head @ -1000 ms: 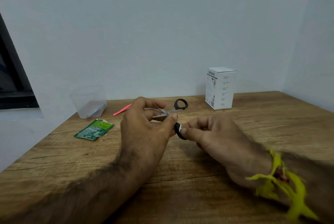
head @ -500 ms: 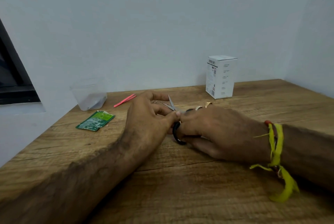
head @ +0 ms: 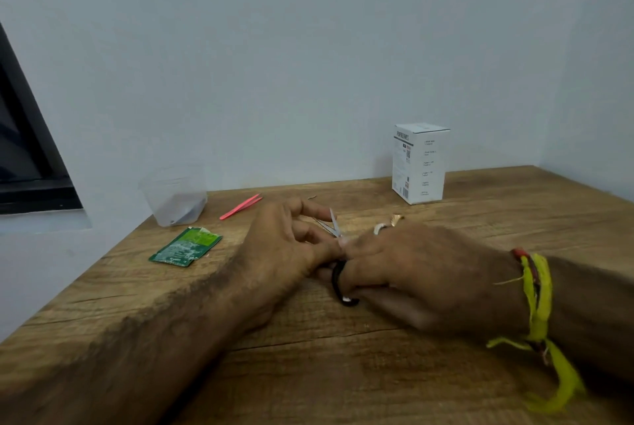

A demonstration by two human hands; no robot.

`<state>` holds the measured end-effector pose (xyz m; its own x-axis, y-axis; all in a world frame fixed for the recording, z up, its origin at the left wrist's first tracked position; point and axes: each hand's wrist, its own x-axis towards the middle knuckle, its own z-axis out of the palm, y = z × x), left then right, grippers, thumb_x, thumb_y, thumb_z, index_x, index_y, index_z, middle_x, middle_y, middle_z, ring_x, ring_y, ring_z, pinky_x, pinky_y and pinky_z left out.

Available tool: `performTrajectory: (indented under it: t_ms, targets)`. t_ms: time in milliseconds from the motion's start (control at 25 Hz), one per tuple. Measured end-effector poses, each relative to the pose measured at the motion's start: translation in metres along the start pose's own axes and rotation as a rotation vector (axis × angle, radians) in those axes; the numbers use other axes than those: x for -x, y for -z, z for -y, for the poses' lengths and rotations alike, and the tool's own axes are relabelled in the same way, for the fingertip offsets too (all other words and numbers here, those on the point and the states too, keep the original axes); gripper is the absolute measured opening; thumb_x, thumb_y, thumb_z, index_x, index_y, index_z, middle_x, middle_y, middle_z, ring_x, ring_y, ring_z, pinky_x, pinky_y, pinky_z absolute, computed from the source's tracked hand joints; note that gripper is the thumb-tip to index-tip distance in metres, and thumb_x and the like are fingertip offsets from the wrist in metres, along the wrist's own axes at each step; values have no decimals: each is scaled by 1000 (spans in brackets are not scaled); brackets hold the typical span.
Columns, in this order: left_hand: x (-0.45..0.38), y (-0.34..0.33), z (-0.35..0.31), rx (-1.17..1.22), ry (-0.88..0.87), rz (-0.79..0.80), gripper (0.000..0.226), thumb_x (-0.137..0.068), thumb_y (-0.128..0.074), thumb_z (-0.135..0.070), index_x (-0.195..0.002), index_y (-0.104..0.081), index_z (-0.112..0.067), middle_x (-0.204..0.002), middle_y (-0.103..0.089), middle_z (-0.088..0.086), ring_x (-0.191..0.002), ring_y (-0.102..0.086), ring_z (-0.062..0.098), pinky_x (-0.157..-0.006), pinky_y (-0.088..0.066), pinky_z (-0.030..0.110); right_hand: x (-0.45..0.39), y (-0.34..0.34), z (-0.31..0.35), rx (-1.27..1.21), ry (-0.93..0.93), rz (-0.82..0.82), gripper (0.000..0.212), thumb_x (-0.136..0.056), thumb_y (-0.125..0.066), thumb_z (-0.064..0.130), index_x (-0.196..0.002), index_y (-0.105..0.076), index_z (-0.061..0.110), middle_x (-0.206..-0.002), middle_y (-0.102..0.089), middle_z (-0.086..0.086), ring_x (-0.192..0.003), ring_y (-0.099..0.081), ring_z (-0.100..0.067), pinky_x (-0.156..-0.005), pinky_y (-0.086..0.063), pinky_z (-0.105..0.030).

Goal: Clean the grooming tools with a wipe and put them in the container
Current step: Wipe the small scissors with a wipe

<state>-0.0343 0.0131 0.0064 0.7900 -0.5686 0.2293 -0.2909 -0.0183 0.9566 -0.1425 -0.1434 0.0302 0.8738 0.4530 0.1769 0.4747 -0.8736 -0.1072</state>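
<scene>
Small scissors (head: 334, 224) with black handle loops and open steel blades sit between my two hands at the table's middle. My right hand (head: 408, 270) grips the black loops, one loop showing under its fingers. My left hand (head: 288, 246) curls its fingers around the blades; any wipe in it is hidden. Pink tweezers (head: 241, 206) lie on the wood behind my left hand. A clear plastic container (head: 175, 195) stands at the back left by the wall. A torn green wipe sachet (head: 186, 246) lies in front of it.
A white carton (head: 420, 162) stands at the back against the wall. A small gold-coloured metal piece (head: 391, 221) shows just behind my right hand. The wooden table (head: 343, 373) meets walls at the back and right; its left edge drops off.
Both hands have come down from mid-air to the tabletop with the scissors. My right hand has turned over the handles, and the blades now point away and stand open.
</scene>
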Motion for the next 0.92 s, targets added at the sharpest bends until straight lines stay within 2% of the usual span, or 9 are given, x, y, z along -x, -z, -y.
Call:
performTrajectory:
  t_ms: [80, 200, 280, 320, 440, 600, 680, 760, 920]
  targets:
    - [1, -1, 3, 27, -18, 10, 37, -78, -82, -1, -108, -62, -7, -75, -75, 17, -59, -71, 28, -56, -60, 33, 0, -4, -1, -124, 17, -86, 13, -92, -63, 14, -100, -72, 19, -95, -67, 7, -86, -60, -9, -76, -49, -27]
    - [2, -1, 5, 93, -6, 6, 30, -83, -76, 0, -108, -62, -7, -77, -75, 19, -58, -69, 29, -59, -60, 38, 8, -10, -12, -322, -49, -402, 6, -89, -65, 17, -88, -71, 20, -75, -62, 8, -72, -59, -14, -62, -48, -29]
    - [2, -1, 5, 159, 35, 20, 22, -89, -71, -1, -108, -62, -7, -79, -76, 19, -55, -70, 28, -56, -61, 37, 5, -14, -15, -169, -57, -577, 5, -89, -65, 17, -88, -70, 19, -75, -61, 12, -70, -57, -10, -60, -46, -23]
    - [2, -2, 5, 178, 52, 34, 18, -92, -69, -4, -108, -63, -6, -81, -76, 19, -56, -71, 29, -55, -62, 37, 2, -17, -15, -55, -67, -605, 4, -89, -65, 17, -89, -69, 19, -77, -60, 13, -70, -56, -8, -62, -46, -24]
    - [3, -6, 4, 213, 79, 58, 12, -97, -65, -12, -106, -64, -5, -83, -76, 20, -59, -74, 33, -54, -61, 35, -7, -26, -12, 153, -100, -582, 9, -92, -62, 20, -94, -69, 16, -83, -64, 5, -71, -59, -16, -61, -50, -40]
    - [3, -8, 5, 215, 81, 29, 13, -101, -59, -13, -107, -64, -2, -82, -75, 19, -59, -73, 35, -53, -61, 34, -8, -28, -9, 298, -56, -532, 18, -92, -54, 23, -95, -69, 13, -87, -67, -3, -68, -61, -26, -57, -51, -41]
    - [3, -7, 6, 201, 55, 24, 11, -101, -58, -13, -105, -65, -4, -81, -76, 17, -59, -73, 35, -53, -61, 34, -9, -26, -9, 262, -76, -534, 23, -94, -50, 24, -96, -69, 12, -88, -66, -3, -69, -61, -26, -59, -51, -42]
    - [3, -8, 6, 188, 43, 8, 9, -101, -58, -12, -101, -66, -6, -79, -76, 15, -57, -73, 33, -52, -61, 34, -8, -27, -10, 178, -76, -525, 17, -95, -54, 21, -97, -68, 12, -89, -65, 0, -74, -59, -23, -63, -50, -43]
    - [3, -8, 6, 192, 51, 0, 9, -101, -56, -9, -99, -64, -6, -78, -76, 13, -55, -72, 33, -50, -60, 34, -6, -29, -14, 8, -70, -535, 9, -93, -59, 20, -92, -67, 17, -84, -59, 10, -74, -54, -10, -67, -48, -36]
